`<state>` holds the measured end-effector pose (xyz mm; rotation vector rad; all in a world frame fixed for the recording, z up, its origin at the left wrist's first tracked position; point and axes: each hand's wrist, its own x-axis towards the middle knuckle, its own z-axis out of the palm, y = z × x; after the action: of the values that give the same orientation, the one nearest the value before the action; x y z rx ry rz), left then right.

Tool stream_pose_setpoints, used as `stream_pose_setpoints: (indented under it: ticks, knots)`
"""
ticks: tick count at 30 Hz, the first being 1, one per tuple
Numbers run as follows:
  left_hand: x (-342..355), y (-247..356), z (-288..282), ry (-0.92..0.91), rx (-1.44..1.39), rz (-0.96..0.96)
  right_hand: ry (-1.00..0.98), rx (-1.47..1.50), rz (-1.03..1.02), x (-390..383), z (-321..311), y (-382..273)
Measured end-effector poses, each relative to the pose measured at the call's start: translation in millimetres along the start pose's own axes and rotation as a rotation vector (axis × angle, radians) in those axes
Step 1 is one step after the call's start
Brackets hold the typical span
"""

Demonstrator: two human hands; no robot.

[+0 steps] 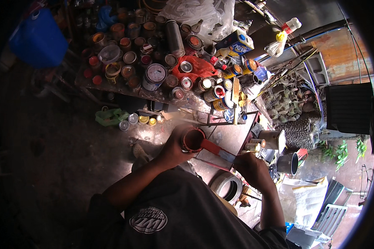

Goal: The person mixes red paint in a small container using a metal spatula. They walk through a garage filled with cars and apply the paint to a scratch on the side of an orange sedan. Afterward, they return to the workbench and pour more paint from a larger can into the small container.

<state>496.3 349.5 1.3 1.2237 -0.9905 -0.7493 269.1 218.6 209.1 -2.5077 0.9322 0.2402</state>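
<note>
My left hand [174, 151] grips an open can [192, 139] of dark red-brown paint, its mouth facing up in front of my body. My right hand [252, 168] is closed round the handle of a flat scraper [213, 147], whose blade is coated in red paint toward the tip and bare metal nearer my hand. The coated tip is at the right rim of the can. The handle is mostly hidden by my fingers. Below and behind the can and scraper is a pale, stained work surface [226, 128] with a dark frame.
A crowded table [188, 99] holds several paint cans, a red plastic bag [203, 66] and a metal cylinder [174, 37]. A blue jerrycan [37, 35] is at top left, small tins [143, 119] lie below the table, and a tyre [220, 186], bucket [286, 162] and plants [340, 153] are at right.
</note>
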Motion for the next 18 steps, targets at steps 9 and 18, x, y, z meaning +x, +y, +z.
stream_pose_setpoints:
  ticks: [9,18]
  knots:
    - [-1.4,-6.6,4.8,-0.012,0.068,0.008,-0.015,0.091,0.078,-5.1,-10.9,-0.2]
    - [-0.1,-3.7,2.9,-0.007,0.159,0.037,-0.118,0.586,0.138,5.3,0.1,4.3]
